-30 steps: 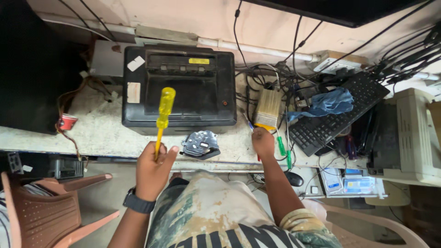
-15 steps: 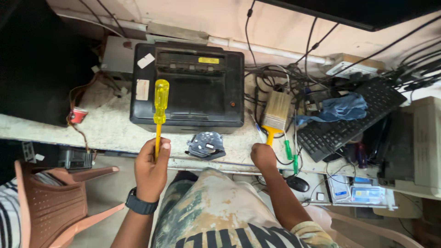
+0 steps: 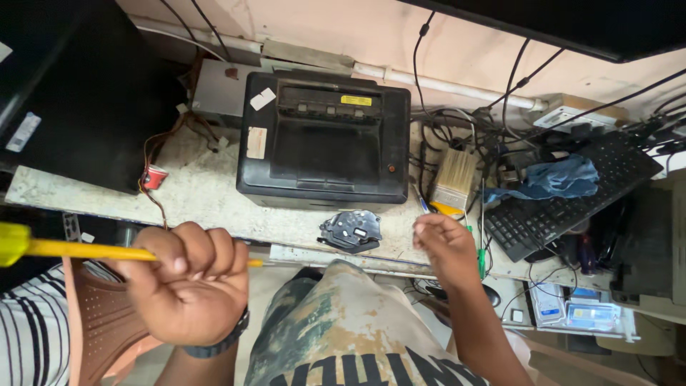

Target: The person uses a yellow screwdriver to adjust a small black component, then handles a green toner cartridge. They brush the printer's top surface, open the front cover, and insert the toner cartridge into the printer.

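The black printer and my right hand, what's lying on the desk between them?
In the head view, a small black plastic part lies on the desk edge between the black printer and the right hand, left of the hand.

Printer (image 3: 325,146) sits at twelve o'clock on the desk (image 3: 200,196); cartridge (image 3: 350,230) lies before it, brush (image 3: 454,180) and keyboard (image 3: 572,200) toward two o'clock.

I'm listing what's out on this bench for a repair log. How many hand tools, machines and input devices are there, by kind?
Screwdrivers: 1, the yellow screwdriver in the left hand
Brushes: 1, the paintbrush at the right hand
Printers: 1, the black printer
Keyboards: 1, the black keyboard
Loose printer parts: 1, the small black part
Cloths: 1, the blue cloth
Total: 6
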